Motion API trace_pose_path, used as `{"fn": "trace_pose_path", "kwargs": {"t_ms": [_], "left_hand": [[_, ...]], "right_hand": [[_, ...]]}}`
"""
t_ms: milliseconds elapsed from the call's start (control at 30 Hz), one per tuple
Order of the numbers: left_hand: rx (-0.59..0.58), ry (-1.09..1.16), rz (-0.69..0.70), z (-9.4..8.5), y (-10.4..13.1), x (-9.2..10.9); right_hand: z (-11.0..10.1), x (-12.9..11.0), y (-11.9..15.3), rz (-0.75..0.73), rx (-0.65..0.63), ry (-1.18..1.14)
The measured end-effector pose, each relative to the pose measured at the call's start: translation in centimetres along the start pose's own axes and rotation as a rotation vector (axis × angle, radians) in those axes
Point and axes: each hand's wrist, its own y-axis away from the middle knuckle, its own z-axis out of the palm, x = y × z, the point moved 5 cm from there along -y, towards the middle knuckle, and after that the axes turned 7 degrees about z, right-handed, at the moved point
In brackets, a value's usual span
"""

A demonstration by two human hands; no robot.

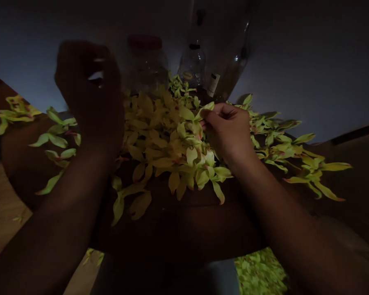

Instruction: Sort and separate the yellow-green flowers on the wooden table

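A heap of yellow-green flowers (160, 135) with pointed petals and reddish tips lies on a dark round table (184, 221). At the heap's upper right, my right hand (229, 129) pinches one flower (205, 110) between thumb and fingertips. My left hand (87, 73) is raised above the left side of the heap, its fingers curled round with a small bright gap showing between them. Deep shadow covers that hand, so whatever its fingertips may hold cannot be made out. Its wrist and forearm hide some flowers at the left.
Behind the heap stand a clear jar with a red lid (145, 42), a clear bottle (192, 65) and a tall labelled bottle (224, 78), close to the wall (295, 61). More flowers (260, 272) lie below the table's front edge at right. The light is dim.
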Motion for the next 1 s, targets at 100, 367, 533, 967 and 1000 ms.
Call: {"fn": "trace_pose_path", "kwargs": {"t_ms": [100,367,533,967,1000], "left_hand": [[-0.235,-0.058,0.098,1.4,0.6,3.0],[-0.489,0.062,0.062,3.7,2.5,6.4],[-0.513,0.097,-0.004,3.6,2.2,5.6],[-0.578,0.107,0.154,4.1,2.6,5.6],[-0.593,0.096,0.171,4.3,2.8,5.6]], "right_hand": [[0.7,-0.7,0.7,-0.008,-0.051,-0.046],[2.2,-2.2,2.3,-0.029,-0.21,0.0],[2.3,-2.0,2.2,-0.021,-0.256,-0.052],[2.2,-1.9,2.0,-0.026,-0.272,-0.047],[2.2,-1.9,2.0,-0.024,-0.286,-0.036]]}}
